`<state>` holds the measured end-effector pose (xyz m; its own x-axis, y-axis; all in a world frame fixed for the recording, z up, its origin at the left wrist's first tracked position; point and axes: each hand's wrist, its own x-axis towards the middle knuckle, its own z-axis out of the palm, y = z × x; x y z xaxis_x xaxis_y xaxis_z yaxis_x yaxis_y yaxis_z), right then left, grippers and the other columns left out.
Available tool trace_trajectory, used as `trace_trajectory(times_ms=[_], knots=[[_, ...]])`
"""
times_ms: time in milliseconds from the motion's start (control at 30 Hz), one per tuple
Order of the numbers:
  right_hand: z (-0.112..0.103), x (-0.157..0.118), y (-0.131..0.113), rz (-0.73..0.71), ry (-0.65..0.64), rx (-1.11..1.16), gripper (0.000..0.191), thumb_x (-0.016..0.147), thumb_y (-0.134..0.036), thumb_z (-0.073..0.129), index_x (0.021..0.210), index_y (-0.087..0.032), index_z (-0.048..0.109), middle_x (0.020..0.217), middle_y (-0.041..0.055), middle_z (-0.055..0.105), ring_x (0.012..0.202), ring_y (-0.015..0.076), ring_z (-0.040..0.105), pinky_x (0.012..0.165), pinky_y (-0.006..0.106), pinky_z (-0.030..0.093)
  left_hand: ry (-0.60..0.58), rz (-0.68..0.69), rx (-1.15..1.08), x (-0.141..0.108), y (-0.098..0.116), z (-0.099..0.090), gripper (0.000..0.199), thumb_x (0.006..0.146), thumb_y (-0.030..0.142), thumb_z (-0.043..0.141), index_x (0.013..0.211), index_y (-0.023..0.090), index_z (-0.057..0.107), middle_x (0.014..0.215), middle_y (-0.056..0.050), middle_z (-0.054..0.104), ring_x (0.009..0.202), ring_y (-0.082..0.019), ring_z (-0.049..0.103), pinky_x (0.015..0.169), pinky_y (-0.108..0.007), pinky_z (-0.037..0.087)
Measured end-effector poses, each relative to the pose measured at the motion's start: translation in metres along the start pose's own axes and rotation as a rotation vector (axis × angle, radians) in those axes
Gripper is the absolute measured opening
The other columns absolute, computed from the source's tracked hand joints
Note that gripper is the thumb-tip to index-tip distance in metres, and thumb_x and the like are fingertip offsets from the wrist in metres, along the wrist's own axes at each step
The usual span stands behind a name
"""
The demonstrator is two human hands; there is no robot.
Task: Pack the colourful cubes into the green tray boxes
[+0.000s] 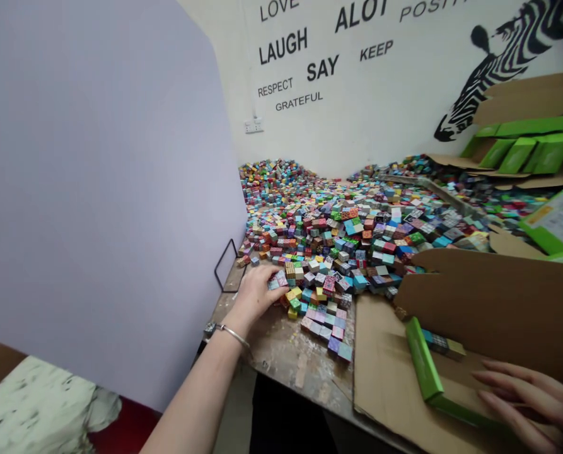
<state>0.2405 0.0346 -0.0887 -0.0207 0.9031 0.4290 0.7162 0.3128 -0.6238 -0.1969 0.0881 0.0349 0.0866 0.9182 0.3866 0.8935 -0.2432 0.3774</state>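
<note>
A huge heap of small patterned cubes [309,221] covers the worktable [281,359]. At the heap's near left edge, my left hand [257,290], with a bangle on the wrist, has its fingers closed round a few pale patterned cubes [278,280]. Right of it, several cubes lie in short rows [326,325] on the bare wood. My right hand [529,400] is at the lower right, fingers spread, beside an open green box [425,362] that holds a few cubes [444,345] along its far side. The green box sits in a cardboard carton [385,359].
A large pale panel [106,189] fills the left side. A black wire frame [225,268] stands beside it at the table edge. More green boxes [536,151] lie in cardboard at the upper right. The wall [376,113] behind carries lettering and a zebra picture.
</note>
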Motion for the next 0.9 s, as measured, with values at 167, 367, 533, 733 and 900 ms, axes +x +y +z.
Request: trace_trajectory(times_ms=[167,367,533,733,900], knots=[[-0.038,0.008,-0.071,0.053,-0.263,0.083,0.032,0.081,-0.05,0.056,0.097,-0.026,0.069,0.106,0.0094,0.065,0.094,0.026,0.065,0.067,0.033,0.06,-0.012,0.222,-0.092,-0.012,0.065,0.003,0.04,0.075,0.032,0.072,0.11,0.019,0.058,0.108,-0.007,0.063,0.103,-0.025,0.055,0.092,-0.04,0.043],[-0.052,0.017,-0.118,0.186,-0.21,0.24,0.041,0.086,-0.053,0.048,0.112,-0.024,0.06,0.108,0.0089,0.065,0.087,0.021,0.066,0.07,0.031,0.058,-0.191,0.57,-0.202,-0.021,0.182,0.053,0.041,0.075,0.035,0.073,0.109,0.019,0.057,0.103,-0.004,0.062,0.098,-0.022,0.055,0.087,-0.036,0.044],[-0.069,0.012,-0.08,0.164,-0.051,0.098,0.04,0.082,-0.053,0.052,0.103,-0.021,0.063,0.101,0.0113,0.064,0.083,0.0223,0.065,0.066,0.033,0.057,-0.286,0.541,-0.022,-0.012,0.224,0.088,0.035,0.076,0.037,0.07,0.104,0.019,0.061,0.1,-0.005,0.058,0.092,-0.023,0.052,0.082,-0.037,0.044],[-0.072,0.007,-0.057,0.133,-0.076,0.073,0.032,0.085,-0.045,0.048,0.097,-0.021,0.064,0.097,0.0107,0.063,0.08,0.0217,0.065,0.057,0.031,0.055,-0.424,0.493,0.135,-0.003,0.242,0.106,0.029,0.073,0.036,0.072,0.092,0.015,0.065,0.098,-0.009,0.06,0.099,-0.027,0.051,0.093,-0.045,0.038],[-0.061,0.002,-0.053,0.108,-0.146,0.053,0.027,0.087,-0.037,0.044,0.099,-0.02,0.062,0.099,0.0099,0.061,0.083,0.0205,0.065,0.071,0.034,0.054,-0.45,0.466,0.141,0.0,0.243,0.111,0.038,0.07,0.04,0.075,0.099,0.017,0.064,0.101,-0.008,0.062,0.1,-0.029,0.052,0.092,-0.048,0.04]])
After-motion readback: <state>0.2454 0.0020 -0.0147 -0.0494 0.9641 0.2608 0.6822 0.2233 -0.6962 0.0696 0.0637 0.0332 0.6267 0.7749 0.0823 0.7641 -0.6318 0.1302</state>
